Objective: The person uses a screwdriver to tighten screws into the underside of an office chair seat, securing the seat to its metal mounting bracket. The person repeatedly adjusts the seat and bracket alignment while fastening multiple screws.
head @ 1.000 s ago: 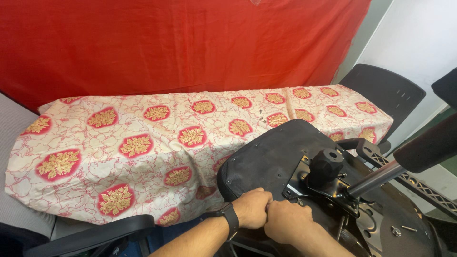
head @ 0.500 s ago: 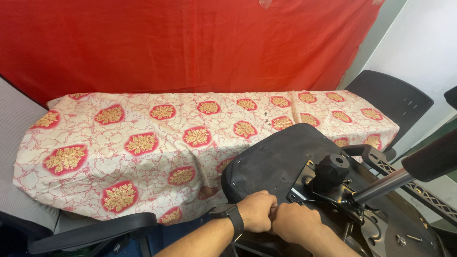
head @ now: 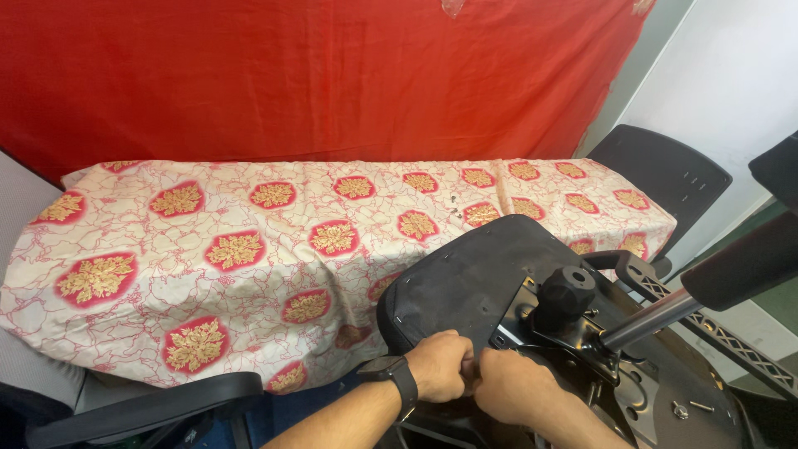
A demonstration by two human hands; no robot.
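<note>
An upturned chair seat (head: 474, 278) is lying at the lower right, its black padded underside facing up and its far edge leaning against the worktop (head: 274, 249), which is covered by a cream cloth printed with red and gold medallions. Both hands are working at the seat's near edge, close together and almost touching each other.

The left hand (head: 440, 366) is curled into a fist, knuckles up, gripping the edge of the seat or some small part there; what exactly is inside the fingers is hidden. A black watch (head: 399, 376) is sitting on that wrist. The right hand (head: 511, 387) is also closed, pressing against the same spot just beside the left, and its fingers are out of sight, so whether it is holding anything cannot be told.

Just beyond the hands, the metal mechanism plate (head: 582, 333) is lying bolted to the seat, with a black knob (head: 567, 291) standing up from it. A grey lever (head: 652, 320) is running from the plate out to the right, ending in a dark padded piece. A black armrest (head: 145, 407) is showing at the lower left, below the cloth. Another black chair (head: 661, 175) is standing behind the worktop's right end. A red curtain (head: 332, 75) is hanging across the back.
</note>
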